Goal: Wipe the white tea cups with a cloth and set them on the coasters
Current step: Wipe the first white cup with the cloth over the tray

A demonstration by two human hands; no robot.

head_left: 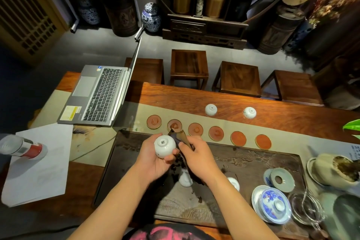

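White tea cup (165,145) upside down in left hand (155,159), grip curled round it, above dark tea tray (253,163). Right hand (198,159) pinches dark cloth (180,138) against cup's 3 o'clock side. Six coasters (195,129) in row at tray's 12 o'clock edge, all bare. Two upturned cups (211,109) on desk (292,117) beyond.

At the far left of your table (272,109) an open laptop (97,95) sits on the pale runner (134,111), its screen edge-on to you. Nearer the left edge you have a sheet of white paper (39,163) with a red-and-white can (21,148) lying across its corner. Toward the right end of the dark carved tea tray (272,160) stand a blue-and-white lidded bowl (272,204) on its saucer, a celadon ring-shaped lid rest (280,179) and a clear glass pitcher (305,208). A beige pot (331,169) sits past the tray's right edge. Beyond the far edge you see four wooden stools (189,66) and a blue-and-white jar (151,16) on the floor.
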